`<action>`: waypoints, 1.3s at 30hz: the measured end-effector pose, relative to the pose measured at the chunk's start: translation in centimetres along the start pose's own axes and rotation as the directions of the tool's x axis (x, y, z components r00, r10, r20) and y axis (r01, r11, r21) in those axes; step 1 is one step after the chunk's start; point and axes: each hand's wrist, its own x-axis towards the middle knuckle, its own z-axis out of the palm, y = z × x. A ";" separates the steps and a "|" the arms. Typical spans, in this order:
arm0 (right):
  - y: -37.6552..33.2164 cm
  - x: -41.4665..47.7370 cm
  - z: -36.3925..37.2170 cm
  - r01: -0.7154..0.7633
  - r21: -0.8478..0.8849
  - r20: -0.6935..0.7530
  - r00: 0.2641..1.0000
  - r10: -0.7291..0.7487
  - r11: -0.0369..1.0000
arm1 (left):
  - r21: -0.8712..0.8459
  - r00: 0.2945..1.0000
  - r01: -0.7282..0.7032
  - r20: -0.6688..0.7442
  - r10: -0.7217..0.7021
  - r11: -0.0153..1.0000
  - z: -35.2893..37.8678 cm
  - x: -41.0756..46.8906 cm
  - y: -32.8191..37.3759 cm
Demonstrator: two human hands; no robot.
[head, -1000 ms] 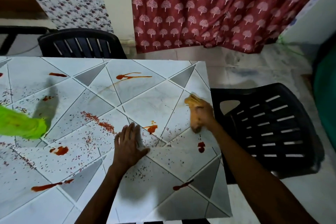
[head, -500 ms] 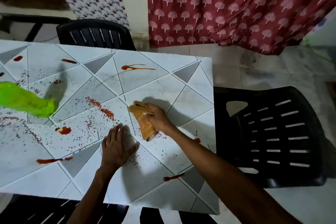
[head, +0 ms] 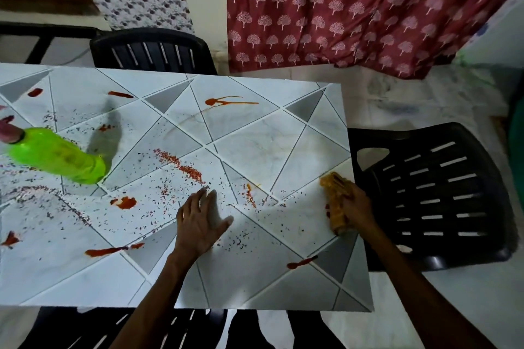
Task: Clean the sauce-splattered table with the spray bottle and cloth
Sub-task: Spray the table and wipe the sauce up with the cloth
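The white tiled table [head: 255,139] carries red sauce streaks and fine dark specks. My right hand [head: 355,208] grips a folded orange cloth [head: 334,201] and presses it on the table near the right edge. My left hand [head: 198,221] lies flat on the tabletop with its fingers spread, left of the cloth. A bright green bottle [head: 56,154] stands on the table at the far left, well away from both hands. Sauce marks sit at the back middle [head: 226,101], in front of the bottle [head: 124,202] and near the front right corner [head: 300,262].
A black plastic chair [head: 433,195] stands against the table's right side, another [head: 150,51] at the far side, and a third [head: 127,329] below the near edge. A red patterned curtain [head: 354,8] hangs behind. A green object [head: 517,150] shows at the right border.
My right hand has swept the cloth from the table's middle back to the right edge. The orange blob there is now a thin smear. My left hand stayed flat.
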 end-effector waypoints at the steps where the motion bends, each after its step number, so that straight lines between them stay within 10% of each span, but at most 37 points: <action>1: -0.1 -0.5 1.4 0.017 -0.047 0.032 0.999 -0.015 0.999 | 0.003 1.000 0.000 -0.006 0.000 1.000 -0.1 -0.1 -0.3; 15: -12.5 -5.1 26.5 0.109 0.025 0.448 0.888 -0.108 0.994 | -0.137 0.995 -0.052 -0.095 0.039 0.989 -1.6 -1.8 -7.0; 31: -1.7 -11.3 3.1 0.062 0.071 0.069 0.995 -0.067 0.996 | -0.063 0.997 -0.011 -0.082 0.006 0.998 -0.7 -5.4 -4.7; 39: 5.4 -12.4 4.4 -0.076 0.055 0.050 0.996 0.073 0.996 | -0.080 0.989 0.078 -0.119 -0.087 0.994 0.2 -9.4 -4.0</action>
